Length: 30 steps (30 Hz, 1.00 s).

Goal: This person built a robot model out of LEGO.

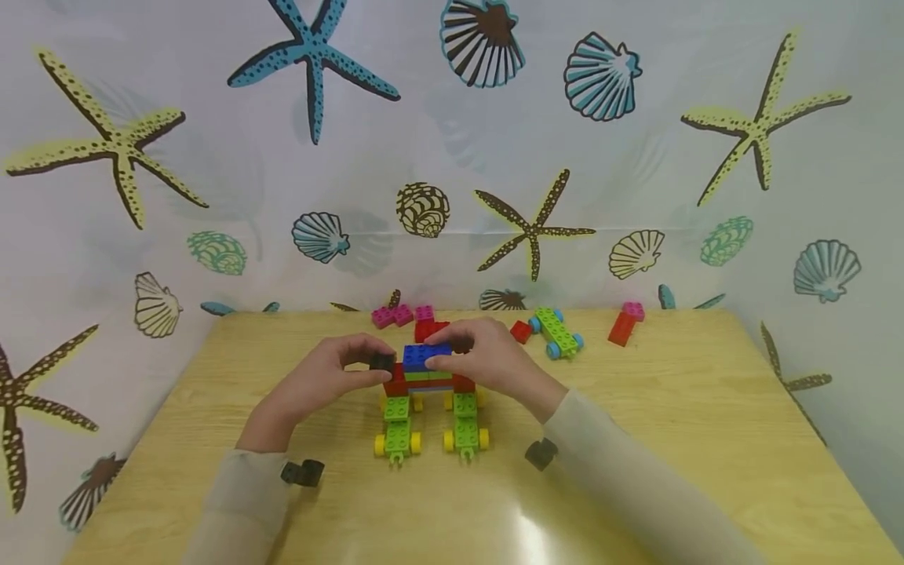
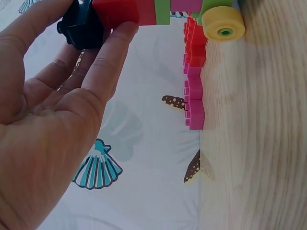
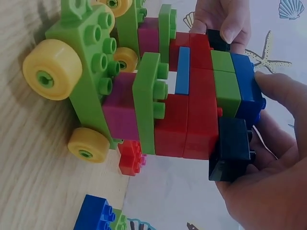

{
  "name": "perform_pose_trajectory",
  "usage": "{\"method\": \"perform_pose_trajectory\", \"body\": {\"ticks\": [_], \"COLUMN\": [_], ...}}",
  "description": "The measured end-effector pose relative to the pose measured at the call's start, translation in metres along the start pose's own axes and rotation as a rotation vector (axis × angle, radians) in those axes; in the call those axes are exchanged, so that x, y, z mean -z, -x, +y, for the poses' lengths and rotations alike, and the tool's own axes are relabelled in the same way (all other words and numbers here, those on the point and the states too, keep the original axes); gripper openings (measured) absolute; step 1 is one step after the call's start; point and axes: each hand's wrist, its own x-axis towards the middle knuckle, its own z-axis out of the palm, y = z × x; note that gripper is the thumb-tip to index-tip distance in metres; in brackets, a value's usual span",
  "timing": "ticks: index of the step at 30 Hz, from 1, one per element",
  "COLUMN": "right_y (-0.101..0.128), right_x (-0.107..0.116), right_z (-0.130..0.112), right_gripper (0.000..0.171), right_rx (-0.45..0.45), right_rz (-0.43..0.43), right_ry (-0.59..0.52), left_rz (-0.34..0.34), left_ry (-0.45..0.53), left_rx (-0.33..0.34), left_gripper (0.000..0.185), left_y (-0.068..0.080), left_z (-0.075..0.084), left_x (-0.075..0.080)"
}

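A brick build [image 1: 431, 384] stands mid-table on two green chassis with yellow wheels [image 1: 397, 430], topped by red, green and blue bricks. My left hand [image 1: 367, 362] pinches a small black brick [image 1: 384, 362] against the build's left red end; the left wrist view shows that black brick [image 2: 81, 26] between thumb and fingers [image 2: 112, 52]. My right hand [image 1: 459, 353] grips the build's top right. In the right wrist view its thumb [image 3: 280, 91] lies on the blue brick [image 3: 247, 86], and its fingers cradle a second black brick [image 3: 232, 148] at the red end.
Loose pieces lie along the table's far edge: pink bricks [image 1: 391, 315], a red brick [image 1: 520, 331], a green chassis with blue wheels [image 1: 558, 333] and a red-and-pink stack [image 1: 623, 324]. A starfish-and-shell curtain [image 1: 452, 157] hangs behind and to the sides.
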Motion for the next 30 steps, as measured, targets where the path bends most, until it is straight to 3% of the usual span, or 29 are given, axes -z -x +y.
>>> {"method": "perform_pose_trajectory", "body": {"ticks": [11,30], "right_y": [0.007,0.011], "right_x": [0.020,0.041], "right_z": [0.020,0.070], "right_gripper": [0.030,0.035], "right_rx": [0.032,-0.030], "right_rz": [0.034,0.114], "right_ry": [-0.140,-0.046], "left_rz": [-0.008,-0.008], "left_ry": [0.001,0.011], "left_rx": [-0.008,0.001], "left_gripper": [0.041,0.041], "left_y": [-0.001,0.000], "left_z": [0.003,-0.001], "left_x": [0.001,0.000]}}
